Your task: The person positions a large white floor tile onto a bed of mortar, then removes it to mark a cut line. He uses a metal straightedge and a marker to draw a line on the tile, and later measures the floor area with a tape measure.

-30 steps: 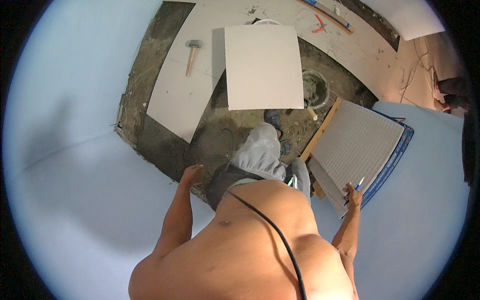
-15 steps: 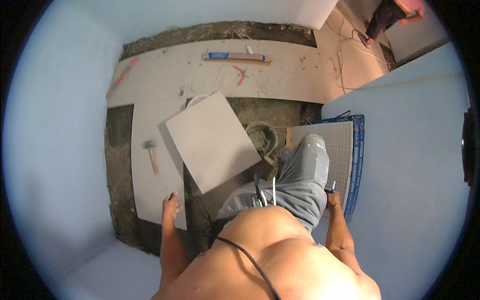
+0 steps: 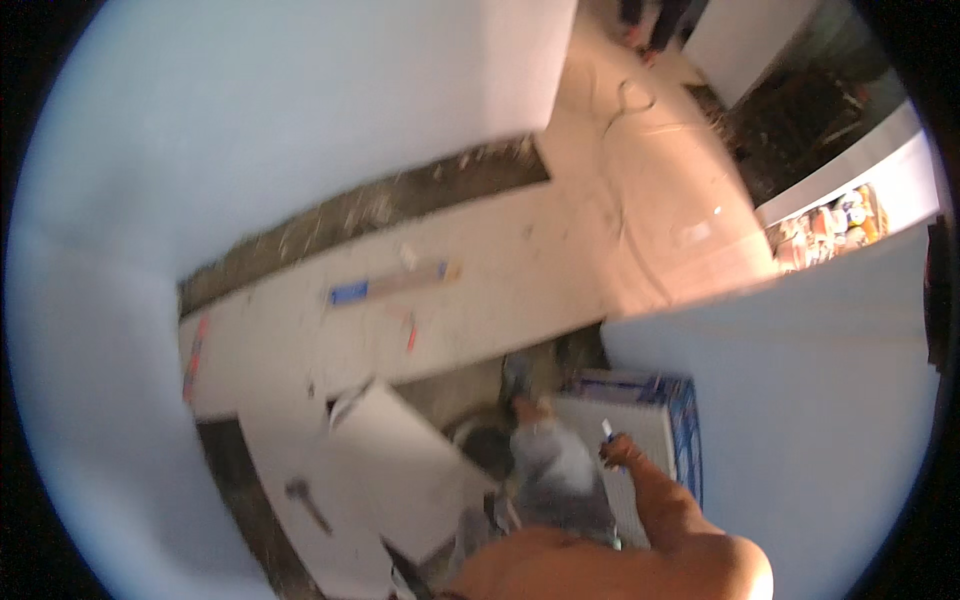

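1. Left hand is staying out of frame; cannot tell its fingers.
2. On the far left, red tool (image 3: 196,360) is lying by the wall.
3. Mallet (image 3: 308,504) is resting on laid flooring.
4. Bar (image 3: 390,284), blue and tan, is lying farther up.
5. Pliers (image 3: 411,332) are lying just below it, blurred.
6. Loose tile (image 3: 410,470) is sitting askew near mallet; support hidden.
7. Bucket (image 3: 485,448) is standing between tile and leg (image 3: 560,470), crowding footing.
8. Right hand (image 3: 622,452) is gripping pen (image 3: 606,431), fingers wrapping it, over stack (image 3: 645,424); contact unclear. Step looks like keeping pen ready; next move is probably calling for steady grip, clear footing.
9. Cable (image 3: 620,110) is trailing across floor; bystander's legs (image 3: 655,30) are showing beyond.
10. Blue carton (image 3: 686,430) is standing wall-side of stack.
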